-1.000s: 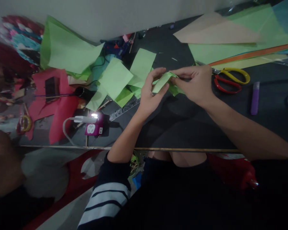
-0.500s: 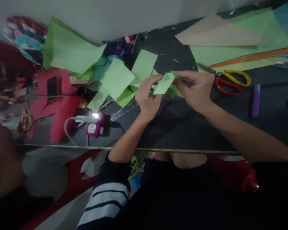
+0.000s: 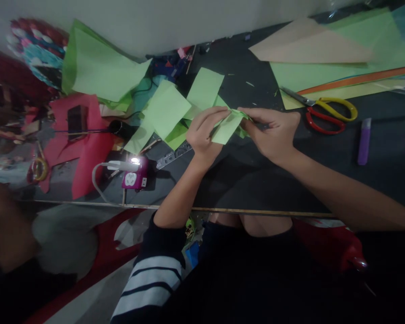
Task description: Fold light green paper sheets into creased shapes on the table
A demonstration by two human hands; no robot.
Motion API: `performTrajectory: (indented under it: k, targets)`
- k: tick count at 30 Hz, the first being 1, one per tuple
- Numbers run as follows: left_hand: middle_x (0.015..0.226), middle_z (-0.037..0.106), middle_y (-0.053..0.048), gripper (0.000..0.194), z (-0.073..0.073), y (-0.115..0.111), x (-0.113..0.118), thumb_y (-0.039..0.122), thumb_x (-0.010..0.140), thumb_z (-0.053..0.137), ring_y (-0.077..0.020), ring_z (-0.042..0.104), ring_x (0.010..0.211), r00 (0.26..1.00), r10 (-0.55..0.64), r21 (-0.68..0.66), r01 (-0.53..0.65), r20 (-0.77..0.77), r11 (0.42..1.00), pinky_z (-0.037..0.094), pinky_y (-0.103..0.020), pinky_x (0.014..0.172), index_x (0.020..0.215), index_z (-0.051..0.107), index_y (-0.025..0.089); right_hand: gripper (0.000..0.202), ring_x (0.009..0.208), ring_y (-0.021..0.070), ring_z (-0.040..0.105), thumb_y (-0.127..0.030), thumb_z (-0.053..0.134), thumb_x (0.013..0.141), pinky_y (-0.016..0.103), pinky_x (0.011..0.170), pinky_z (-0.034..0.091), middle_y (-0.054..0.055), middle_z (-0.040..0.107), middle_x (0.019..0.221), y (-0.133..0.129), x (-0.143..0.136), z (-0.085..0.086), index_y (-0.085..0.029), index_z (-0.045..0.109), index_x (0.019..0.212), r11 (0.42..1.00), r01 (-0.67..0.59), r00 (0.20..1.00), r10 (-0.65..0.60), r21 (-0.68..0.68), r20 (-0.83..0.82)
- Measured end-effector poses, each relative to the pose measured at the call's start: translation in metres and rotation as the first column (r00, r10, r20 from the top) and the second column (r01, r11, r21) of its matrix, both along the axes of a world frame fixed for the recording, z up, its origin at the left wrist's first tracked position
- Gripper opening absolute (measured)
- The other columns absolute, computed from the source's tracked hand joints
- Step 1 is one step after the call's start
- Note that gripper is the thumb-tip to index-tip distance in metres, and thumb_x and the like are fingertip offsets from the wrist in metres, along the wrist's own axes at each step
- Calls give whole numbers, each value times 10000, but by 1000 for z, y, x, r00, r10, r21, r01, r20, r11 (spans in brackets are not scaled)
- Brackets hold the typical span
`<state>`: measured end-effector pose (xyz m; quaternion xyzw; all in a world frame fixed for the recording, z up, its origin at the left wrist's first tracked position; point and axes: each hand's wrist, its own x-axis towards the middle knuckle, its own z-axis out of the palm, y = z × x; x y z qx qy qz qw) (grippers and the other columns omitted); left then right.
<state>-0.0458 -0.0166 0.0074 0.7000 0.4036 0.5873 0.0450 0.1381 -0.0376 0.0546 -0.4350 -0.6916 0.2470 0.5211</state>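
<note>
A small folded piece of light green paper [image 3: 227, 128] is held above the dark table between my two hands. My left hand [image 3: 207, 130] has its fingers closed on the paper's left side. At the paper's upper right edge, my right hand [image 3: 273, 130] pinches it between thumb and fingers. Just behind and left of my left hand lie several loose green paper pieces [image 3: 170, 110], overlapping one another. To the right of my right hand rest scissors [image 3: 326, 112] with one yellow and one red handle loop.
A purple glue stick or marker [image 3: 364, 141] lies at the right. Large paper sheets [image 3: 324, 81] are stacked at the back right. A lit purple plug adapter [image 3: 135, 175] with a white cable, a ruler [image 3: 173, 156] and red paper [image 3: 91, 166] are at the left. Another person's arm [image 3: 10, 229] is far left.
The green paper has come slightly lower and tilted, with my left hand's fingers now further over its top edge. The whole view has shifted a little. Both hands keep hold of the paper.
</note>
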Motion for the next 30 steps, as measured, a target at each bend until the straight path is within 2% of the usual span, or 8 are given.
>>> performTrajectory:
  k: [7, 10, 12, 14, 18, 23, 27, 30]
  targets:
    - [1209, 845, -35, 458, 2, 7, -6, 723, 1026, 566, -294, 752, 1262, 987, -162, -185, 155, -19, 970, 591, -513, 1116, 1199, 753, 342, 257, 984, 282, 842, -554, 740, 989, 396, 907, 668, -6, 876, 1015, 4, 5, 11, -352, 899, 996, 999, -8, 996, 11, -32, 94]
    - [1279, 829, -28, 328, 5, 7, -6, 632, 1047, 616, -276, 780, 1214, 992, -118, -33, 116, -55, 993, 617, -500, 1075, 1172, 760, 365, 211, 1125, 304, 822, -521, 750, 987, 410, 964, 666, -7, 872, 1094, 8, 8, 11, -375, 894, 1036, 994, 13, 990, 3, -107, 142]
    - [1294, 824, -31, 223, 5, 7, -6, 542, 1054, 657, -262, 799, 1160, 994, -61, 134, 72, -87, 988, 632, -483, 1041, 1130, 772, 366, 162, 1116, 309, 826, -443, 760, 982, 431, 978, 666, -21, 871, 1092, 9, 9, 10, -385, 894, 1052, 997, 14, 992, -3, -81, 129]
    - [1253, 834, -45, 234, 3, 7, -6, 515, 1075, 627, -262, 805, 1141, 992, -7, 188, 30, -123, 982, 625, -499, 1069, 1123, 774, 340, 147, 1056, 300, 839, -365, 766, 972, 436, 976, 664, -40, 872, 1061, 9, 9, 7, -395, 895, 1037, 999, 7, 994, -3, -36, 106]
    - [1186, 842, -73, 419, -6, 4, -9, 617, 1095, 521, -288, 777, 1247, 975, 33, -18, -38, -220, 999, 567, -553, 1182, 1167, 763, 284, 166, 978, 281, 850, -297, 769, 968, 397, 932, 662, -34, 871, 1024, 6, 7, 5, -367, 902, 1037, 999, -24, 996, 20, 35, 89]
    - [1207, 845, -56, 360, -2, 0, -12, 595, 1083, 572, -274, 796, 1218, 991, -74, -79, 65, -113, 995, 616, -471, 1109, 1227, 765, 328, 195, 1077, 288, 837, -287, 757, 970, 403, 949, 665, -46, 871, 1070, 3, 7, 8, -394, 893, 1061, 999, -6, 990, 11, -35, 141]
    - [1152, 868, -14, 211, 12, -2, -7, 407, 1069, 683, -217, 845, 1028, 987, -152, 68, 155, -50, 986, 695, -370, 872, 1264, 757, 376, 221, 1019, 283, 848, -255, 740, 962, 380, 849, 678, -36, 869, 1059, 4, 9, 11, -389, 895, 1045, 1000, -22, 980, 18, 15, 200]
    - [1119, 879, -8, 252, 17, -2, 4, 222, 1046, 713, -202, 852, 1048, 982, -186, 253, 182, -9, 950, 711, -348, 879, 1253, 770, 353, 208, 854, 262, 859, -219, 727, 948, 344, 709, 652, -1, 860, 985, 6, 11, 13, -302, 910, 1002, 970, -62, 986, 22, 236, 167]
